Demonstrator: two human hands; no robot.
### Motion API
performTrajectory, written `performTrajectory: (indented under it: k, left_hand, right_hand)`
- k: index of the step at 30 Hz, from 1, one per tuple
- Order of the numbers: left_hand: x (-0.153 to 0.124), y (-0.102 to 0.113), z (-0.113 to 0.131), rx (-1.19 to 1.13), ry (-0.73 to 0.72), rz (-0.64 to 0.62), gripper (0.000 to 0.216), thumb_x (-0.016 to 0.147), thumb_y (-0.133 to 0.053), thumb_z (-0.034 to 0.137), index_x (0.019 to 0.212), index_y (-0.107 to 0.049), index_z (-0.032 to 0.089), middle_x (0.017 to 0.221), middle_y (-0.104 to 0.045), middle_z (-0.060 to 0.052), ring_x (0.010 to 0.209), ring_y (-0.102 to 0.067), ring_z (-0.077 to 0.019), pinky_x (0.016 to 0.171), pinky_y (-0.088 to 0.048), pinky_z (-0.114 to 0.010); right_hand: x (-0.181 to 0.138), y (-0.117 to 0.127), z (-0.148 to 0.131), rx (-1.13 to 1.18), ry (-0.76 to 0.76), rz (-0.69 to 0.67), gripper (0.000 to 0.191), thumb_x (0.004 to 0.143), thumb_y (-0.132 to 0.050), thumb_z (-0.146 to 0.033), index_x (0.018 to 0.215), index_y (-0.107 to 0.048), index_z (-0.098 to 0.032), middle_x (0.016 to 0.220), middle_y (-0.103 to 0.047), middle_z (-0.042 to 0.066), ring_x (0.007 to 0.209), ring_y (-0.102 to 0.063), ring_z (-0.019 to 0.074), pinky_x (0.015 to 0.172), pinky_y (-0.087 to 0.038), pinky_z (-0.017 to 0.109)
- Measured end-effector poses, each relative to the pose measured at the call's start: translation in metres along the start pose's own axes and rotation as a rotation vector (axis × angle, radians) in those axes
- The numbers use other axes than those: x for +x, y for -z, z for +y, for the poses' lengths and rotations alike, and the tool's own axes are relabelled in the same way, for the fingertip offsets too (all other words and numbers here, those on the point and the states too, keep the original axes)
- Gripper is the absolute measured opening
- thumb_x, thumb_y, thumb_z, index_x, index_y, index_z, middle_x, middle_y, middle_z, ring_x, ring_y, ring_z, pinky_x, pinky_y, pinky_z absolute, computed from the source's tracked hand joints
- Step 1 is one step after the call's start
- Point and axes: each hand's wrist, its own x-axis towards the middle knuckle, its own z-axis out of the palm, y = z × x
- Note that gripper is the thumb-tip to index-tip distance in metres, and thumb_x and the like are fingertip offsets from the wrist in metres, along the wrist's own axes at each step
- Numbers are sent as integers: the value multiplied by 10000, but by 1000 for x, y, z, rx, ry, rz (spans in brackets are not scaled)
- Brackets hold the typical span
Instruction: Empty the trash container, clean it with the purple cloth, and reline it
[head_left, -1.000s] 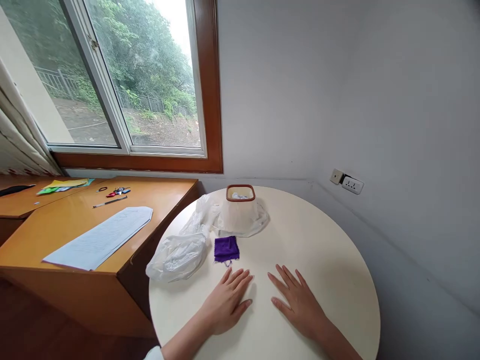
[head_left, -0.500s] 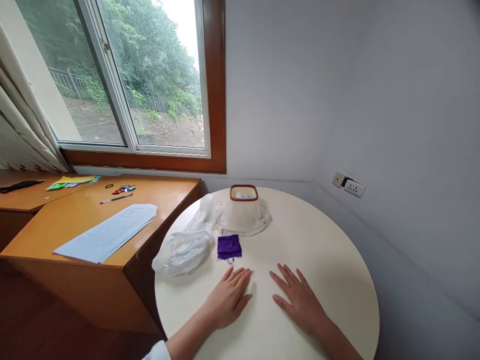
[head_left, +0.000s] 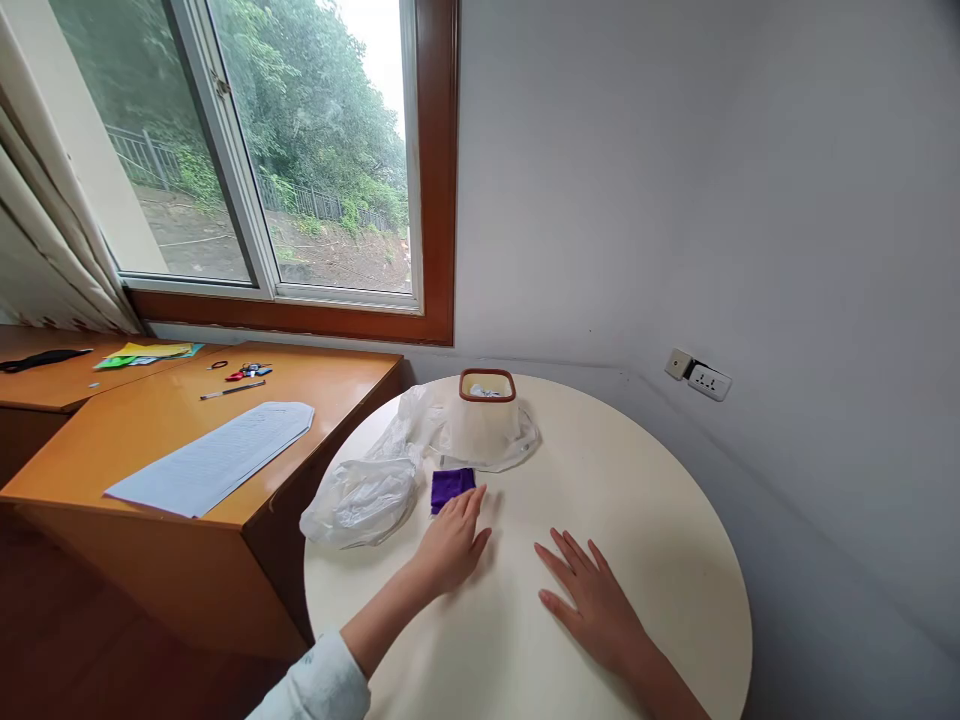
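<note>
Cream tabletop (head_left: 637, 480), purple cloth (head_left: 450, 484) just beyond my left hand (head_left: 448, 545).
Loosely spread, probably reaching; gripping would need closing. Right hand (head_left: 600, 605) wide.

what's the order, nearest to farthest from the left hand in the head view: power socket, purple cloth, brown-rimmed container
1. Purple cloth: just ahead of the left hand, partly hidden by it.
2. Brown-rimmed container: farther back on the round table.
3. Power socket: on the wall, right.
</note>
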Motion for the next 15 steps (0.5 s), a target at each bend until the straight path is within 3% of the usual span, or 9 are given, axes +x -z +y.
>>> performTrajectory:
  k: [5, 9, 15]
  left_hand:
    - [11, -14, -14, 61, 128, -126, 618, 862, -371, 363, 1385, -266, 50, 1436, -310, -210, 1329, -282, -336, 1064, -228, -519]
    - [3, -15, -21, 104, 110, -137, 581, 869, -352, 384, 1358, -346, 70, 1425, -341, -193, 1335, -273, -328, 1070, -212, -521]
    - [-4, 1, -44, 105, 71, -142, 473, 840, -414, 346, 1263, -485, 147, 1367, -450, -144, 1283, -379, -307, 1056, -250, -501]
  right_hand:
    - [-1, 0, 0, 14, -4, -3, 548, 888, -204, -594, 1401, -206, -401, 1508, -146, -57, 1387, -120, 180, 1130, -70, 440]
    - [-1, 0, 1, 15, -7, -5, 542, 892, -215, -585, 1402, -198, -403, 1509, -131, -64, 1387, -119, 185, 1130, -64, 438]
    - [-1, 0, 1, 35, 2, -5, 541, 895, -222, -574, 1404, -205, -392, 1508, -141, -55, 1386, -125, 196, 1131, -58, 452]
